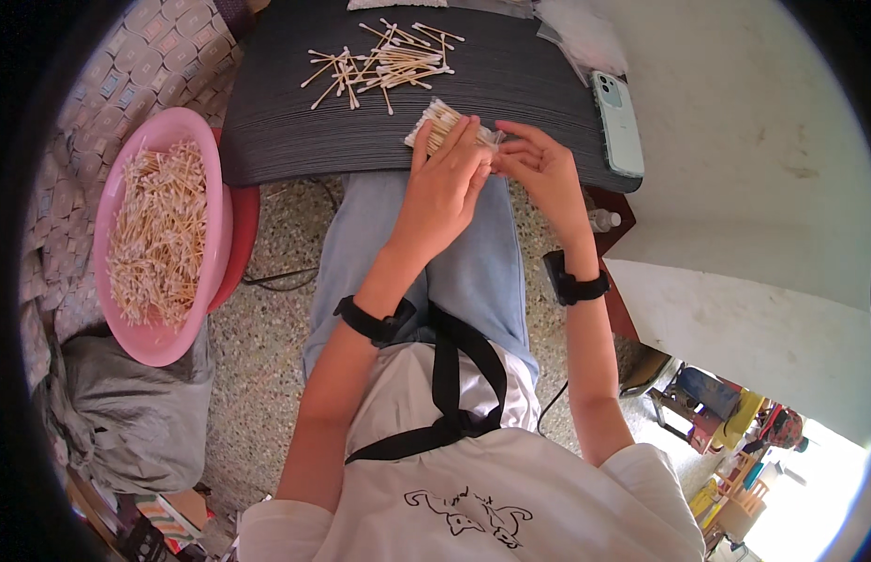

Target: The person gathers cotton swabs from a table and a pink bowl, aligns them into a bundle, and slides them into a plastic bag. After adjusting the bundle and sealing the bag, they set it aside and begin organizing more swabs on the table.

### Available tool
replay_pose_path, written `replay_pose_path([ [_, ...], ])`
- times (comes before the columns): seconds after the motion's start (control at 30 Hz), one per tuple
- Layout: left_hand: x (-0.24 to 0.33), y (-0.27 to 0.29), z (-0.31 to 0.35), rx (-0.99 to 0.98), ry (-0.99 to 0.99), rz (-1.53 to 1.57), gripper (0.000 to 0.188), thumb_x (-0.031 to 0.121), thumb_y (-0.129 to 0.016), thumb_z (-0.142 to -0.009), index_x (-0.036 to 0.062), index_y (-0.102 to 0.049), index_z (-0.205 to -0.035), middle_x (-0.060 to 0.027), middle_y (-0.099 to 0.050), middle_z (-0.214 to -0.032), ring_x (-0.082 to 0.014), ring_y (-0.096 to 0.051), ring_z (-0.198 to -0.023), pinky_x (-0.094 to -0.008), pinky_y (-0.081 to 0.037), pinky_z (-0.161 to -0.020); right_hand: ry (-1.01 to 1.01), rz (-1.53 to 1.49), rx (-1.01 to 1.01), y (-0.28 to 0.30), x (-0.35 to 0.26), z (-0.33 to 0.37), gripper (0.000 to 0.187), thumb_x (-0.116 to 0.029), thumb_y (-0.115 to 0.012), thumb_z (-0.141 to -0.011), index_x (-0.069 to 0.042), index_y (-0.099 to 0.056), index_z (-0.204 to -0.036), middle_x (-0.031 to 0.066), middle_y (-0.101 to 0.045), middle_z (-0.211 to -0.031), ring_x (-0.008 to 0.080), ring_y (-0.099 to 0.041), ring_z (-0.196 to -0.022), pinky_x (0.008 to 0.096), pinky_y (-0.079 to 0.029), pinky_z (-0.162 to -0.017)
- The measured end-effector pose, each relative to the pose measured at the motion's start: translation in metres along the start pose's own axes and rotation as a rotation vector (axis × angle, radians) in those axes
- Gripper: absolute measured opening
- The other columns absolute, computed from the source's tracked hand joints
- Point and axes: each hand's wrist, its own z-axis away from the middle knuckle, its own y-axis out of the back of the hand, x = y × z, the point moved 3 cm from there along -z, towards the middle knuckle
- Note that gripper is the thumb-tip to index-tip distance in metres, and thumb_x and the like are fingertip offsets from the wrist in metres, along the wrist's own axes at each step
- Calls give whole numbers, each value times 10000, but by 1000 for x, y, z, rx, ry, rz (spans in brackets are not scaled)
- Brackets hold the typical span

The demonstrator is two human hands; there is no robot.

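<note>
At the near edge of the dark ridged tabletop [286,122] lies a clear plastic bag of cotton swabs [434,119]. My left hand [443,183] is laid over the bag and holds it, its fingers pointing away from me. At the bag's right end, my right hand [546,173] pinches the loose plastic between thumb and fingers. The fingertips hide part of that end. Farther back, a loose pile of cotton swabs [398,66] with wooden sticks is spread in several directions.
A pink basin [220,244] heaped with cotton swabs stands left of the table. A pale green phone [618,122] lies at the table's right edge, near clear plastic bags [585,37]. Beside the right wall stands a plastic bottle [604,221]. Grey cloth [140,403] hangs at lower left.
</note>
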Motion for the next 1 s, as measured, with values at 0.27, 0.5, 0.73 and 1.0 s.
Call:
replay_pose_path([
  [0.27,-4,8,1,-37,-10,140,122,159,-468,-946,55,-531,-958,-199,-555,-1224,-306,-467,-1231,-489,-218,-1091,127,317,-224,5,-2,-20,275,-39,-689,-785,-34,-670,-1059,-9,-605,-772,32,-496,-617,184,-402,-555],
  [0.5,-4,9,-1,-34,-29,121,129,164,-469,-946,53,-532,-961,-200,-569,-1205,-310,-485,-1212,-477,-238,-1087,218,427,-191,2,-3,-28,176,-91,-727,-755,-38,-690,-919,-31,-600,-698,24,-439,-572,192,-353,-510],
  [0.73,-7,13,-2,-17,-14,195,120,145,-484,-936,39,-537,-955,-187,-593,-1166,-309,-521,-1164,-461,-281,-1070,227,363,-231,7,-5,-29,146,-90,-734,-733,-54,-698,-870,-18,-610,-712,30,-469,-588,191,-377,-523],
  [1.0,-7,16,-1,-41,-41,163,109,142,-486,-936,43,-528,-952,-174,-605,-1141,-307,-523,-1162,-461,-293,-1064,241,473,-180,0,-4,-30,136,-64,-720,-742,-36,-685,-870,-20,-606,-729,33,-456,-587,201,-373,-528],
])
